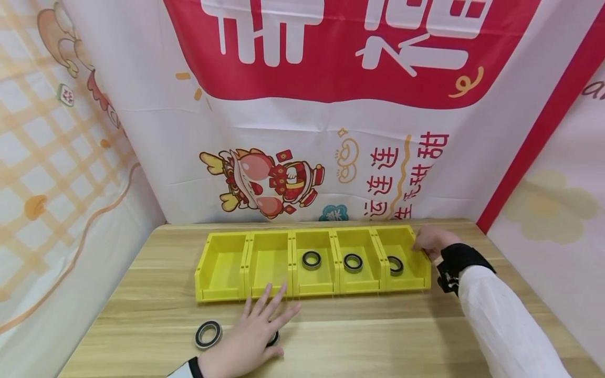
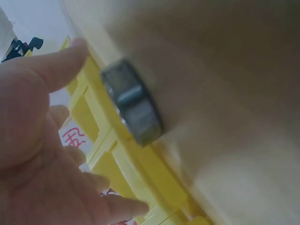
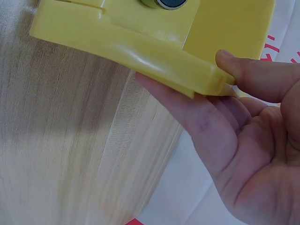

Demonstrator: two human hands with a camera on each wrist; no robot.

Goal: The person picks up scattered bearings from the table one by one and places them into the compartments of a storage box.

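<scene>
Black-faced bearing point(image 1: 274, 339) lies beneath the spread, empty left hand point(image 1: 248, 338); the right hand point(image 1: 431, 240), well apart, grips the yellow bin row point(image 1: 407, 282).

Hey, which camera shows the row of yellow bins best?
The head view: the row of yellow bins shows nearly whole there, five side by side. The left wrist view catches only part of it, partly behind the left hand; the right wrist view shows just one end, gripped by the right hand.
</scene>
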